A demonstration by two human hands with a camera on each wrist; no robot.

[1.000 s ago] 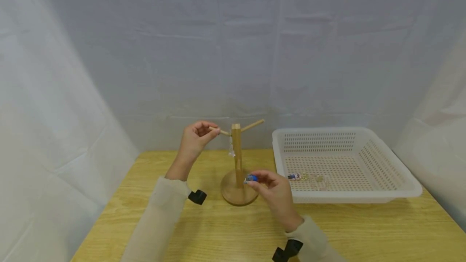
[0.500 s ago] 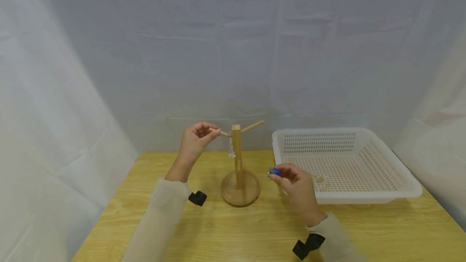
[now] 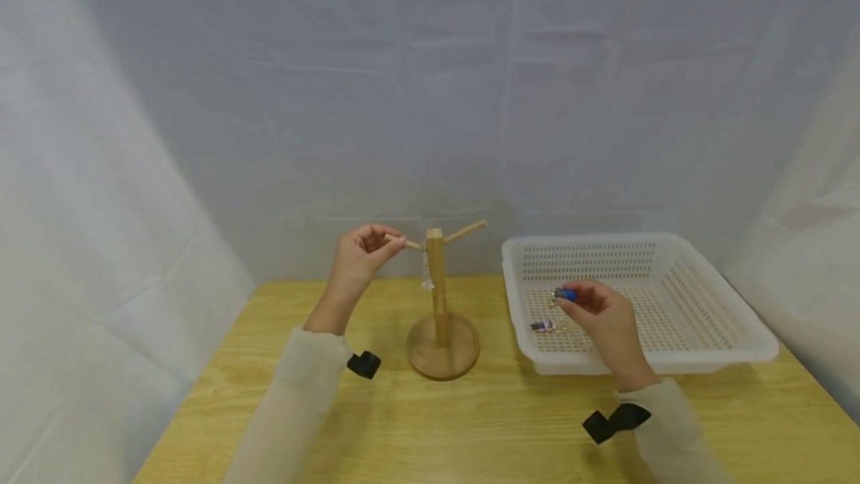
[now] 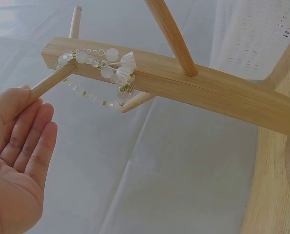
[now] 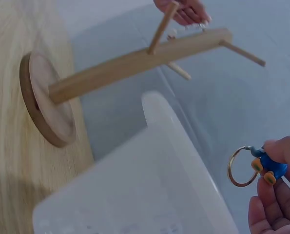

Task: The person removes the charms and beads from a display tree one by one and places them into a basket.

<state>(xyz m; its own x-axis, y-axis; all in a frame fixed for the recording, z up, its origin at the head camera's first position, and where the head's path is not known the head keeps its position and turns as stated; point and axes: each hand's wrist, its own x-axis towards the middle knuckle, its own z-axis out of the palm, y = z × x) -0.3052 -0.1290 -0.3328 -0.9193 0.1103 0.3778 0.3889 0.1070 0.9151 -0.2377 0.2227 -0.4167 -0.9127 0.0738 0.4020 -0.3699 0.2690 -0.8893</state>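
Observation:
My left hand (image 3: 359,260) pinches the end of a peg (image 4: 52,82) on the wooden stand (image 3: 437,282). A beaded bracelet (image 4: 107,72) with pale, clear and green beads hangs on that peg, close to the post. Over the white basket (image 3: 655,357), my right hand (image 3: 608,320) holds a keychain (image 5: 273,165) between thumb and fingers. The keychain is a small blue figure with orange parts, and its gold ring (image 5: 229,171) sticks out free of the fingers. Part of the figure is covered by the fingers.
A second trinket (image 3: 543,326), blue and white, lies on the basket floor near its left front. Another upper peg (image 3: 466,231) points to the right. The stand's round base (image 3: 423,353) rests on the wooden table (image 3: 430,424), with white sheeting behind.
My right hand has moved right and away from me, from beside the stand's base to over the basket, still holding the keychain. The left hand has stayed on the peg.

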